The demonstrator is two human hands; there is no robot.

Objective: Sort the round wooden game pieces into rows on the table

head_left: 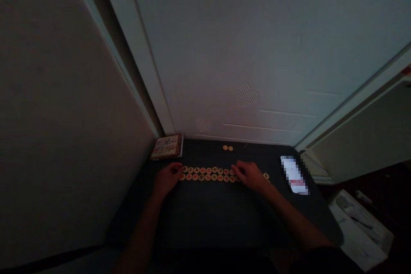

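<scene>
Two close rows of round Chinese chess pieces (pixel 208 174) run side to side on a dark table (pixel 218 214). Their faces carry red or dark characters. At the left end, my left hand (pixel 166 179) has its fingers curled, with the fingertips against the end pieces. My right hand (pixel 249 174) bends over the right end, its fingertips on the pieces there, and covers some of them. Just right of that hand lies a separate piece (pixel 266 176), with another partly hidden by my wrist. Two plain-looking discs (pixel 227 148) rest near the table's back edge.
A small stack of boxes or books (pixel 167 146) stands in the back left corner. On the right lies a lit phone (pixel 294 174). A white panel (pixel 257 51) with heart patterns rises behind the table. Below the right edge is a white box (pixel 361 227).
</scene>
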